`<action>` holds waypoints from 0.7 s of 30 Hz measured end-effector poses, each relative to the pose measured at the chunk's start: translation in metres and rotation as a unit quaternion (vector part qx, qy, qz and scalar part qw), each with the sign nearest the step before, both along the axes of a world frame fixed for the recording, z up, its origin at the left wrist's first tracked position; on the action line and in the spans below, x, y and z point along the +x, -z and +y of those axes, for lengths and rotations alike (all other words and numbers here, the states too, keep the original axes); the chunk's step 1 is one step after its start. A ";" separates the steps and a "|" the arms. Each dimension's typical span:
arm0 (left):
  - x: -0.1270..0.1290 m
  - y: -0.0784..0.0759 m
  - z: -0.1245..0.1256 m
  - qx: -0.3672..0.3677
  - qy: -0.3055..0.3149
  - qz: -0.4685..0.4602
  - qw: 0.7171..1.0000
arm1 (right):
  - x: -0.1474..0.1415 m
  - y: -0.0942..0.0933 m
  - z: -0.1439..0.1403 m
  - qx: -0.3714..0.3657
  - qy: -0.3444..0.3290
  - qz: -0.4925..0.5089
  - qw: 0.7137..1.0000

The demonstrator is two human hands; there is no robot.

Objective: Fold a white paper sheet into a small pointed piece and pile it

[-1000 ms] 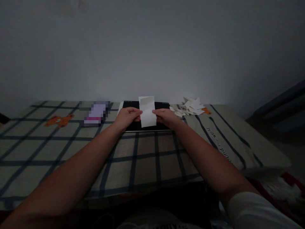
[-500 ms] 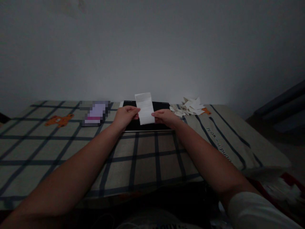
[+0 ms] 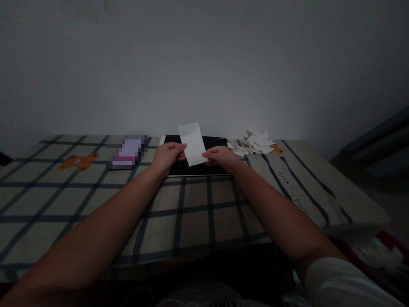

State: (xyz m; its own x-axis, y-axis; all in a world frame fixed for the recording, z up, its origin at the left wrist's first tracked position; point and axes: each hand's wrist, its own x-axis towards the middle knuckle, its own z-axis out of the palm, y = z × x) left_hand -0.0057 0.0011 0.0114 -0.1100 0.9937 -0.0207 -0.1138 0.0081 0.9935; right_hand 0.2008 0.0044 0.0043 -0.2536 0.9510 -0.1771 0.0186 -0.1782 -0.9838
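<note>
A white paper strip (image 3: 193, 143) stands upright and tilts left, held above a black board (image 3: 214, 141) at the far side of the table. My left hand (image 3: 166, 157) pinches its left edge and my right hand (image 3: 220, 157) pinches its right edge, both low on the strip. The room is dim.
A heap of small folded white paper pieces (image 3: 254, 143) lies right of the black board. A blurred purple object (image 3: 128, 152) lies left of it. The table has a checked cloth (image 3: 191, 213) with an orange bear print (image 3: 79, 161). A grey wall rises behind.
The paper strip has risen slightly and tilted its top to the left. Both hands stay at its edges.
</note>
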 end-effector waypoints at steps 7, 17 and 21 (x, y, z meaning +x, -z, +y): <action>0.000 -0.002 0.000 0.003 -0.010 -0.018 1.000 | 0.001 -0.005 -0.003 0.001 -0.015 -0.020 1.000; -0.006 0.000 0.000 -0.009 0.070 0.053 0.996 | 0.006 -0.002 -0.001 -0.014 -0.034 0.059 0.998; -0.004 0.001 -0.003 -0.016 0.091 0.094 0.991 | 0.006 -0.001 0.002 -0.002 0.004 0.058 0.998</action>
